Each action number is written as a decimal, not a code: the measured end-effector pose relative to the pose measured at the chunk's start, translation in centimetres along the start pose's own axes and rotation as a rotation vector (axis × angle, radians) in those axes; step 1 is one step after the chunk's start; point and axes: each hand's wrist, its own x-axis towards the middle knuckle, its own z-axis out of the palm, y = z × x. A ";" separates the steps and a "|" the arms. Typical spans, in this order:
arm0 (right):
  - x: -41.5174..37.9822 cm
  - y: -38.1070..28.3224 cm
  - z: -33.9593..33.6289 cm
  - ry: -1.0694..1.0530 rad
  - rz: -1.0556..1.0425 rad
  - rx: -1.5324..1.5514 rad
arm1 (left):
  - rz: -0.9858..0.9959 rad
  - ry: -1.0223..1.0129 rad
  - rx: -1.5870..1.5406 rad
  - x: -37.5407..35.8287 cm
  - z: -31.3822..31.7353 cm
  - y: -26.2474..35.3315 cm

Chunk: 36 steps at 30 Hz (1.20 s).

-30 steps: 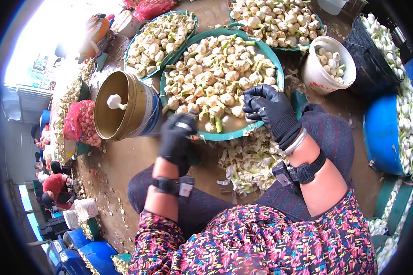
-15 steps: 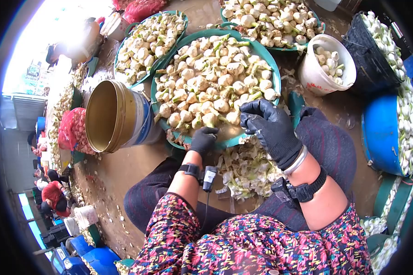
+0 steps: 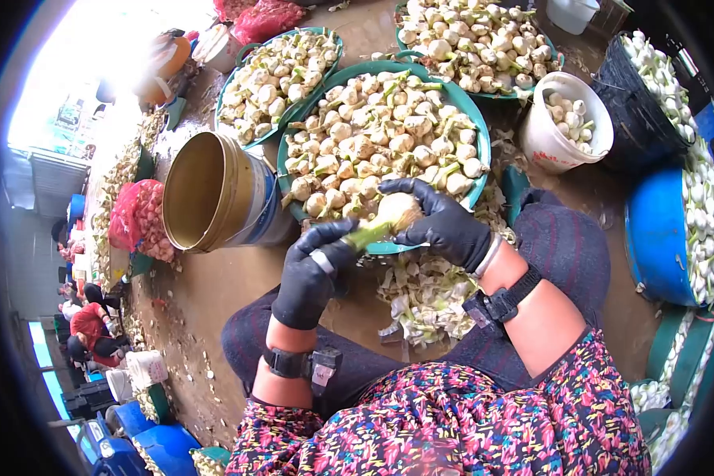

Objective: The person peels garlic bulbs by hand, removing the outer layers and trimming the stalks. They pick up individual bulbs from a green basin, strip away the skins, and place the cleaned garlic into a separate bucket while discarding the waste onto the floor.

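Note:
A garlic bulb [image 3: 399,211] with a green stalk is held between my two black-gloved hands, over the near rim of a green tub [image 3: 484,186]. My right hand [image 3: 448,228] is closed around the round end of the bulb. The stalk end is in my left hand [image 3: 316,270], fingers closed on it, with a white band around one finger. Many unpeeled garlic bulbs [image 3: 373,135] fill the tub just beyond my hands. Beneath them, between my legs, lies a pile of peeled skins [image 3: 428,305].
A large empty bucket [image 3: 190,190] tilts at the left. Two more tubs of bulbs stand behind, one a green tub [image 3: 337,59]. At right are a white bucket [image 3: 551,143] with bulbs, a black bucket [image 3: 631,111] and a blue tub [image 3: 654,234]. A person [image 3: 95,333] sits far left.
Both hands have come together on a garlic bulb. My left hand rose from the tub's near edge to the stalk, and my right hand lowered and moved left.

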 end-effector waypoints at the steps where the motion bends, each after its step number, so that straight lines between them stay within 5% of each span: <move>1: -0.1 0.0 0.2 0.018 0.012 0.100 | 0.051 -0.019 -0.072 -0.3 0.3 0.4; 6: -0.7 -0.3 1.9 0.160 -0.053 0.090 | 0.077 -0.089 -0.359 0.5 1.3 -2.2; 10: -0.9 0.5 2.2 0.164 -0.273 -0.116 | 0.276 0.028 0.049 1.7 3.0 -1.8; 17: -1.5 -0.7 1.9 0.204 -0.072 0.086 | 0.120 0.009 -0.108 1.1 3.1 -1.1; 21: -1.5 -0.9 1.7 0.183 -0.017 0.044 | 0.251 -0.002 0.089 0.8 2.9 -0.9; 30: -1.6 0.9 1.3 0.141 -0.166 0.051 | 0.174 0.029 0.189 1.2 1.5 -2.1; 31: -0.9 1.3 1.0 0.006 0.092 0.440 | 0.216 0.044 0.210 1.1 1.7 -2.1; 36: -1.7 -1.0 1.8 -0.156 0.492 0.832 | 0.404 -0.031 0.296 1.0 1.8 -1.8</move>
